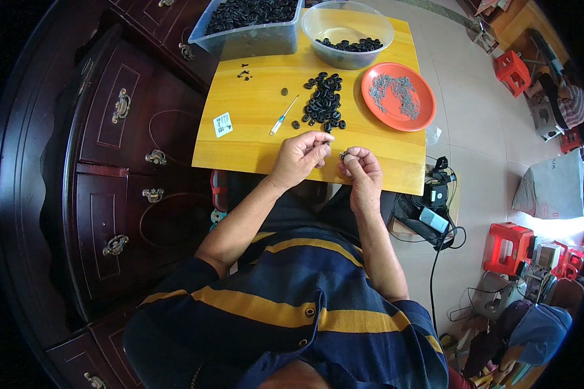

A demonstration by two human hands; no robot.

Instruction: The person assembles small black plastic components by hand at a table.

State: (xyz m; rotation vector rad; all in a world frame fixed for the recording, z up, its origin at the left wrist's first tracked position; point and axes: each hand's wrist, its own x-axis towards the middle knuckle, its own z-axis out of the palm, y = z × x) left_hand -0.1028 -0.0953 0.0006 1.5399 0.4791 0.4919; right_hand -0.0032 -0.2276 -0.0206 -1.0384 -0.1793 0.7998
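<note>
My left hand is closed in a pinch over the table's near edge, with a small dark piece at its fingertips. Just to its right, my right hand pinches a small black plastic piece between thumb and finger. The hands are apart by a small gap. Beyond them lies a loose pile of small black oval plastic pieces. To the right, an orange-red plate holds many thin grey pins or screws. A small screwdriver with a clear handle lies left of the pile.
On the yellow table, a blue-tinted tub and a clear round bowl hold black pieces at the back. A white label card lies left. Dark drawers stand left; cables and a black bag lie right.
</note>
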